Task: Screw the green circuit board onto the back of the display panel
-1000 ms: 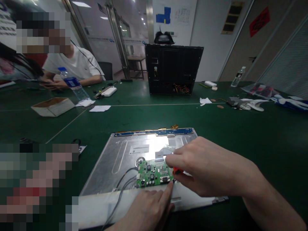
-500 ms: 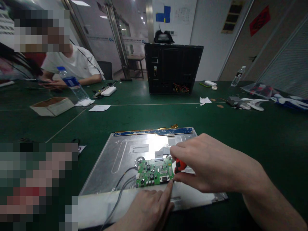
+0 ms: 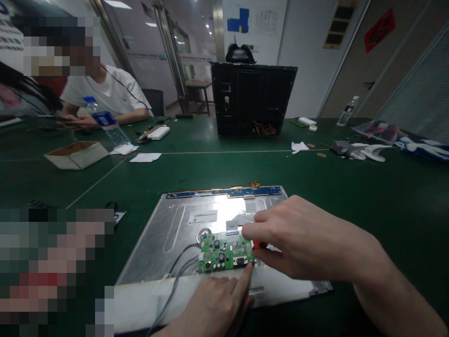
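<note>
A flat metal-backed display panel (image 3: 175, 262) lies face down on the green table, with a green circuit board (image 3: 215, 256) on its back. My right hand (image 3: 280, 236) grips a screwdriver by its red and black handle (image 3: 259, 244), at the board's right edge. The tool's shaft and tip are hidden by my fingers. Below the board is my left hand (image 3: 220, 299), its index finger stretched out to touch the lower right corner and nothing visible in its grasp. Grey cables (image 3: 178, 276) run from the board's left side. A flat ribbon (image 3: 231, 227) meets its top edge.
A black monitor housing (image 3: 252, 100) stands upright beyond the panel. To the left are a paper box (image 3: 77, 156) and a tilted water bottle (image 3: 107, 121). Gloves (image 3: 368, 150) lie at right. Across the table sits a person in a white shirt (image 3: 115, 89).
My right hand's fingers have shifted slightly left and turned around the screwdriver handle, covering more of it. My left hand stays in place.
</note>
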Tool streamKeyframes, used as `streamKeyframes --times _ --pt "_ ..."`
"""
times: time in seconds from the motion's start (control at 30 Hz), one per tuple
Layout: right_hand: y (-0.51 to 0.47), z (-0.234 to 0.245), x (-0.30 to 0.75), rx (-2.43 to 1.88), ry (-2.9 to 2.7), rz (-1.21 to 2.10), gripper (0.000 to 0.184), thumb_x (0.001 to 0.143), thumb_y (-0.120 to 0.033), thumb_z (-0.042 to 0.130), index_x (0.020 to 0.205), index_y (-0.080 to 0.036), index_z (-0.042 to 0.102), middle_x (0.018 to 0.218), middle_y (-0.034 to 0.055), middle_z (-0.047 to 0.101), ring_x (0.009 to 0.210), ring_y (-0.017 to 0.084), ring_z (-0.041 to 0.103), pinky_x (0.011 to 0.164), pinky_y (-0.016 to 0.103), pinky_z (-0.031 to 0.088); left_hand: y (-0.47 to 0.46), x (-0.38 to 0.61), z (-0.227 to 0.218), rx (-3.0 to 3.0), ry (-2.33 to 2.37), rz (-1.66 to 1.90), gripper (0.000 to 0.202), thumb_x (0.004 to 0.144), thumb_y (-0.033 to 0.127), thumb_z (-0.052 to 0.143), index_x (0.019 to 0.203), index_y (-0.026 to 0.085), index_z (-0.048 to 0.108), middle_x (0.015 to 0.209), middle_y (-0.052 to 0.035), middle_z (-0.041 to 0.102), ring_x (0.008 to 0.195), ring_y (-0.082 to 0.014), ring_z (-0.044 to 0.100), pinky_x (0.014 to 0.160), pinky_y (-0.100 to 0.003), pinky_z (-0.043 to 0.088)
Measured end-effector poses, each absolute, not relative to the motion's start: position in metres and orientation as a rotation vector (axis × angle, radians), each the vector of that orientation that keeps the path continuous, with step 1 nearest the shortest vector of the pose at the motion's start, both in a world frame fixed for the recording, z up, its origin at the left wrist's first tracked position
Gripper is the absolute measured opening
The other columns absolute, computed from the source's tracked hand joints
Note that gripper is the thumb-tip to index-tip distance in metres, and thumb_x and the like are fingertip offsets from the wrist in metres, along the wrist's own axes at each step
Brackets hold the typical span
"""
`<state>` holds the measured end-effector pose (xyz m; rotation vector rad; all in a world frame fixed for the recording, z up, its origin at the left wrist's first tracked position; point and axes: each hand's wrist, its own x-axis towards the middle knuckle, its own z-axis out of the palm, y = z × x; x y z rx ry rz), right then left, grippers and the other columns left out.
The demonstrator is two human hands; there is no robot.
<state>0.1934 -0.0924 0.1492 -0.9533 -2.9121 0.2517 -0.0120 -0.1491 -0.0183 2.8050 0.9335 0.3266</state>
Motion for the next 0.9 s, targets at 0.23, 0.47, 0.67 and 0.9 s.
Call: streamKeyframes --times 0.23,0.47,0.67,0.9 --pt "-0.0907 0.1476 0.1912 -0.931 -2.902 0.225 0.009 0.089 -0.02 0.055 0.08 -0.02 0.059 0.069 -0.0025 0.061 0.059 0.011 0.047 0.054 0.029 0.024 -0.1493 -0.0115 -0.018 2.808 0.943 0.331 0.035 0.097 0.017 0.04 0.129 0.006 0.047 0.081 -0.011 0.072 0.057 -0.0208 0.067 0.046 -0.026 0.048" --pt "-0.0908 0.1488 0.192 -1.001 -2.901 0.2 0.012 0.089 -0.025 0.058 0.079 -0.019 0.06 0.066 -0.0022 0.061 0.056 0.011 0.047 0.054 0.028 0.025 -0.1495 -0.0122 -0.0212 2.804 0.939 0.339 0.036 0.097 0.017 0.039 0.131 0.006 0.048 0.081 -0.0115 0.072 0.058 -0.0199 0.067 0.048 -0.025 0.049" --pt "-0.0917 0.1513 0.1923 -1.032 -2.907 0.234 0.014 0.088 -0.03 0.061 0.082 -0.018 0.058 0.076 0.0013 0.065 0.065 0.014 0.055 0.055 0.029 0.03 -0.1495 -0.0125 -0.0193 2.795 0.946 0.35 0.039 0.097 0.017 0.039 0.134 0.008 0.044 0.081 -0.0102 0.072 0.059 -0.0199 0.067 0.051 -0.025 0.051" --pt "-0.0927 0.1523 0.1923 -0.971 -2.935 0.311 0.004 0.087 -0.018 0.055 0.09 -0.019 0.053 0.08 0.0011 0.065 0.065 0.014 0.054 0.056 0.028 0.033 -0.1484 -0.0126 -0.0164 2.806 0.919 0.301 0.039 0.097 0.017 0.039 0.133 0.005 0.044 0.083 -0.0126 0.073 0.058 -0.0206 0.067 0.047 -0.026 0.049"
